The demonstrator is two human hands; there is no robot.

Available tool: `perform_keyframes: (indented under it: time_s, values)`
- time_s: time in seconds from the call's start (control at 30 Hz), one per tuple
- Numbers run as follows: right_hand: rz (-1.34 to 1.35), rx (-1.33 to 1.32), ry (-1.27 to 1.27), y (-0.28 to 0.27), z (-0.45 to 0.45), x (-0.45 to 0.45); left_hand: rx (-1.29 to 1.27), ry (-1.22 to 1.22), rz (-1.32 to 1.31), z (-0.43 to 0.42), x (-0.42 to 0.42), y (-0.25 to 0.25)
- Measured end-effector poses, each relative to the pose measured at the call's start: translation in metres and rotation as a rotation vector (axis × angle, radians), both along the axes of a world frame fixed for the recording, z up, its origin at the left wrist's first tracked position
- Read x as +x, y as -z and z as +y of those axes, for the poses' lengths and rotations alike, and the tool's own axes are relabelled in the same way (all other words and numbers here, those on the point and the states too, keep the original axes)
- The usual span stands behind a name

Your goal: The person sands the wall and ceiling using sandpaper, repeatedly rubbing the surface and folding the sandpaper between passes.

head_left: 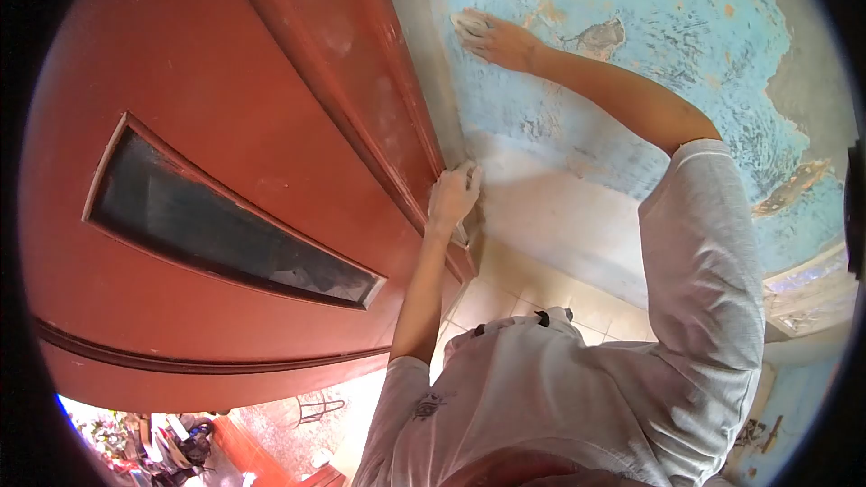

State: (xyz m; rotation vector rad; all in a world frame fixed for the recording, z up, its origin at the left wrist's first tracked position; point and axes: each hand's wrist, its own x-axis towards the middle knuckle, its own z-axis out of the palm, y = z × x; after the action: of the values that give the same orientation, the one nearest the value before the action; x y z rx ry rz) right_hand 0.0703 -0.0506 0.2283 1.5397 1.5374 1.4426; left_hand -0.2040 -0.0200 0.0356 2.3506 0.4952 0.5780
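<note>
High on the wall (577, 117), my right hand (492, 39) presses against peeling light-blue paint. Its fingers are closed and coated with pale dust; whatever lies beneath them is hidden. Lower down, my left hand (456, 194) is closed around the edge of the red door frame (401, 117), near the corner with the wall. Dust whitens those fingers too. Beside the right forearm, a grey patch (602, 38) shows where the paint has come off. Dark scuffs and orange flecks mark the blue surface.
A large red door (207, 63) with a narrow dark glass panel (225, 216) fills the left side. Light floor tiles (496, 298) lie below. Piled items (171, 446) and a metal rack (320, 410) appear beyond the door. Bare grey plaster (816, 63) borders the paint at right.
</note>
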Motion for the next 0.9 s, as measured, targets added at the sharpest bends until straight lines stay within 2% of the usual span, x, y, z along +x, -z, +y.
perform_keyframes:
  time_s: [0.03, 0.07, 0.13, 0.17, 0.23, 0.27, 0.33, 0.37, 0.43, 0.47, 0.5, 0.57, 0.6, 0.67, 0.7, 0.77, 0.8, 0.87, 0.9]
  values:
    - [0.015, -0.152, 0.007, -0.005, -0.001, 0.000, -0.055, -0.008, 0.031, 0.000, 0.000, -0.005]
    - [-0.001, -0.141, 0.006, -0.021, 0.003, 0.005, -0.044, -0.009, 0.016, 0.004, 0.002, -0.007]
    - [0.161, 0.362, -0.088, -0.046, 0.004, 0.010, -0.010, -0.011, 0.031, 0.003, 0.003, -0.002]
    - [0.166, 0.350, -0.084, -0.038, 0.001, 0.006, -0.022, -0.008, 0.036, 0.002, 0.004, 0.003]
    - [-0.050, 0.096, 0.038, -0.009, 0.002, -0.003, -0.034, 0.005, 0.029, 0.002, 0.000, -0.002]
    - [-0.043, 0.090, 0.033, -0.004, 0.002, -0.002, -0.040, -0.001, 0.036, 0.000, -0.002, -0.003]
    - [-0.062, -0.126, -0.047, -0.012, 0.001, 0.005, -0.027, -0.001, 0.054, 0.002, 0.000, -0.005]
    - [-0.068, -0.124, -0.049, -0.021, 0.004, 0.010, -0.025, -0.003, 0.048, 0.002, 0.001, -0.007]
    - [0.188, 0.278, -0.021, -0.050, 0.004, 0.002, 0.045, -0.023, 0.017, 0.000, 0.000, -0.005]
    - [0.113, 0.315, 0.047, -0.043, 0.002, -0.010, 0.036, -0.025, 0.020, -0.001, 0.001, -0.003]
    - [0.116, 0.307, 0.042, -0.030, 0.002, -0.007, 0.054, -0.022, 0.017, 0.000, 0.002, -0.003]
    - [-0.075, -0.126, 0.077, -0.001, 0.006, 0.003, 0.077, -0.024, 0.017, 0.001, -0.003, -0.003]
    - [-0.079, -0.122, 0.074, -0.010, 0.008, 0.004, 0.063, -0.042, 0.045, -0.002, -0.003, -0.005]
    - [0.100, 0.044, 0.009, -0.041, 0.009, 0.006, 0.057, -0.059, 0.062, 0.001, 0.001, -0.009]
    - [0.096, 0.043, 0.010, -0.045, 0.010, 0.004, 0.063, -0.056, 0.060, 0.001, 0.002, -0.008]
    - [0.141, 0.219, 0.075, -0.040, 0.008, -0.005, 0.058, -0.053, 0.064, -0.001, 0.002, -0.004]
    - [0.147, 0.212, 0.074, -0.027, 0.003, -0.006, 0.037, -0.048, 0.063, -0.002, 0.001, -0.007]
    - [-0.139, -0.166, 0.104, -0.004, 0.000, -0.003, 0.022, -0.049, 0.057, -0.002, -0.002, -0.006]
    - [-0.144, -0.158, 0.099, -0.015, 0.003, -0.003, 0.058, -0.068, 0.056, -0.003, -0.002, -0.004]
